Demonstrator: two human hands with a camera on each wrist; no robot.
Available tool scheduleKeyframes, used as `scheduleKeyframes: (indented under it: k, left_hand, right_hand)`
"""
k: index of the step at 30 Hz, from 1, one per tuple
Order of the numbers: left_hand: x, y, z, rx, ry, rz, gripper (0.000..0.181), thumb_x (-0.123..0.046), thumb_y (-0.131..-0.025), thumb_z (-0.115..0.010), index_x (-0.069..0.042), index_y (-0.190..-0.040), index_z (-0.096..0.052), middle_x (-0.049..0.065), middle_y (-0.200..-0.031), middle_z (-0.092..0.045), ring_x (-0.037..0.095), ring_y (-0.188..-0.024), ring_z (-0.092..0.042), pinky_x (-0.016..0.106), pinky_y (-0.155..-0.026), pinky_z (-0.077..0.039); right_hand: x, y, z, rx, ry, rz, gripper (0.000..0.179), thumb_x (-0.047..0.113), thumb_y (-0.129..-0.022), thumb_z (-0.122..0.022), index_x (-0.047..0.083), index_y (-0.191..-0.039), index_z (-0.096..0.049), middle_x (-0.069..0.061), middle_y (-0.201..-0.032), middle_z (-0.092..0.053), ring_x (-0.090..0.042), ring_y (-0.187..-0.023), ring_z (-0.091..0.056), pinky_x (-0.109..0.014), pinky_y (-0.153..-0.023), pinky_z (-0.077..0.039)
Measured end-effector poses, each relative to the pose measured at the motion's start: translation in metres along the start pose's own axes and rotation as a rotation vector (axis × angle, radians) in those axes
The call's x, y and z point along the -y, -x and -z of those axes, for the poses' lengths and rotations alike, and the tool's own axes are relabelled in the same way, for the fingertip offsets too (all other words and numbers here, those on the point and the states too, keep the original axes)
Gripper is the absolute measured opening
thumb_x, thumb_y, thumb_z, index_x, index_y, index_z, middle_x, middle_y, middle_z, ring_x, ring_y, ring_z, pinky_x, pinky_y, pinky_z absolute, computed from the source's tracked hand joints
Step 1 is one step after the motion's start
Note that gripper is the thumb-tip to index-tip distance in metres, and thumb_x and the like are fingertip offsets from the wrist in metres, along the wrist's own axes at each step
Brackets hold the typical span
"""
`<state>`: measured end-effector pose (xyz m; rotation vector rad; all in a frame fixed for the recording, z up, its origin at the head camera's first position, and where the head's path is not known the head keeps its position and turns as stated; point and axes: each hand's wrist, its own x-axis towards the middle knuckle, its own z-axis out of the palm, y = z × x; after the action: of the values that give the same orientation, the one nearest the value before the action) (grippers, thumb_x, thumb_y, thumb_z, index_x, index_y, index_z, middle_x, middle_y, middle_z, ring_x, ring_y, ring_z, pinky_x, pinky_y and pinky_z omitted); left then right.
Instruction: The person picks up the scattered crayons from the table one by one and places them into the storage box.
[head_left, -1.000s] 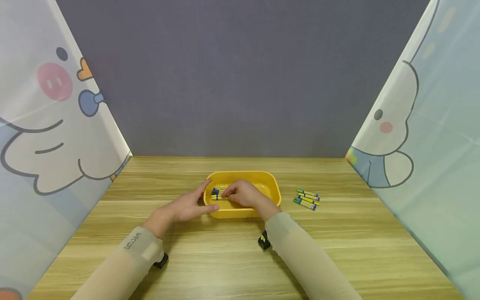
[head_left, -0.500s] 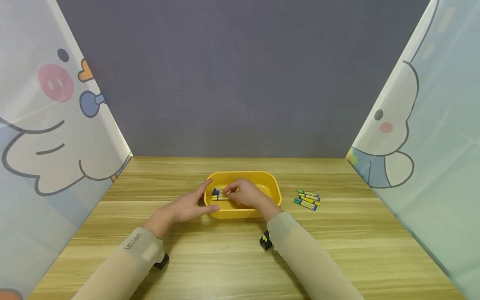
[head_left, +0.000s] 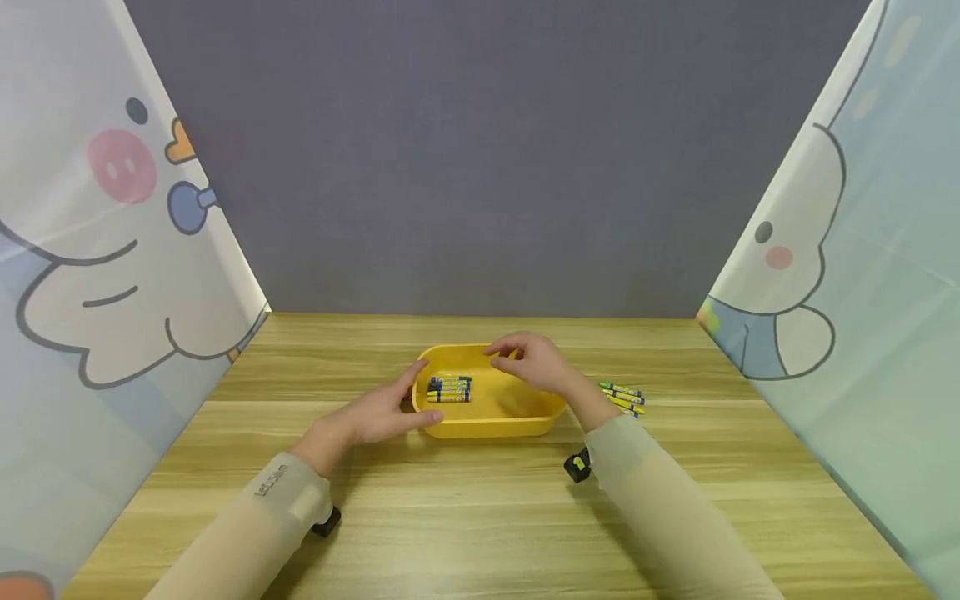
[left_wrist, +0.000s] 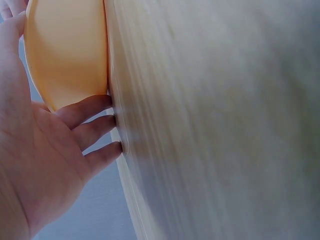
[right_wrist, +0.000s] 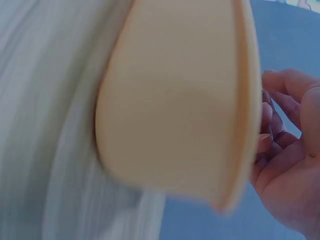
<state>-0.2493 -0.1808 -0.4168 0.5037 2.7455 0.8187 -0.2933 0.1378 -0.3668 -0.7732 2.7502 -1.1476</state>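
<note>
A yellow plastic box [head_left: 491,427] sits on the table. Inside its left half, several yellow-and-blue wrapped crayons [head_left: 450,390] lie side by side. My left hand [head_left: 378,411] spans the box's left end, thumb along the front rim and forefinger toward the back corner. In the left wrist view, the other fingers [left_wrist: 97,131] stretch down beside the box wall, fairly straight and spread. My right hand [head_left: 534,363] hovers over the box's right half, fingers loosely bent with nothing between them. The right wrist view shows this hand [right_wrist: 290,145] beyond the rim.
More crayons [head_left: 624,398] lie on the wooden table [head_left: 450,517] right of the box, partly hidden by the right wrist. A dark grey panel [head_left: 480,167] stands behind, with cartoon-printed sheets [head_left: 900,333] at both sides.
My right hand has released a crayon in the row inside the box, then risen and shifted right. My left hand stays at the box's left end.
</note>
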Motion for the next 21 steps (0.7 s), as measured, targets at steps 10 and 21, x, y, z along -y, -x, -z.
scheduleKeyframes:
  k: [10, 21]
  left_hand:
    - [0.001, -0.003, 0.0, 0.003, -0.006, -0.012, 0.115, -0.083, -0.094, -0.064, -0.03, -0.179, -0.006, 0.019, -0.153, -0.063, 0.035, -0.131, -0.065, 0.061, -0.117, -0.048]
    - [0.002, -0.001, 0.001, 0.012, -0.005, -0.005, 0.116, -0.084, -0.094, -0.062, -0.032, -0.179, -0.004, 0.025, -0.164, -0.053, 0.045, -0.146, -0.057, 0.065, -0.122, -0.043]
  right_hand:
    - [-0.052, 0.035, 0.065, -0.115, -0.039, -0.118, 0.034, 0.029, -0.111, -0.067, 0.009, -0.137, -0.076, -0.015, -0.117, -0.069, -0.021, -0.083, -0.054, -0.029, -0.068, -0.047]
    - [-0.131, 0.078, 0.107, -0.054, 0.112, -0.192, 0.03, 0.016, -0.108, -0.069, 0.0, -0.132, -0.078, -0.02, -0.124, -0.077, -0.021, -0.1, -0.066, -0.035, -0.083, -0.055]
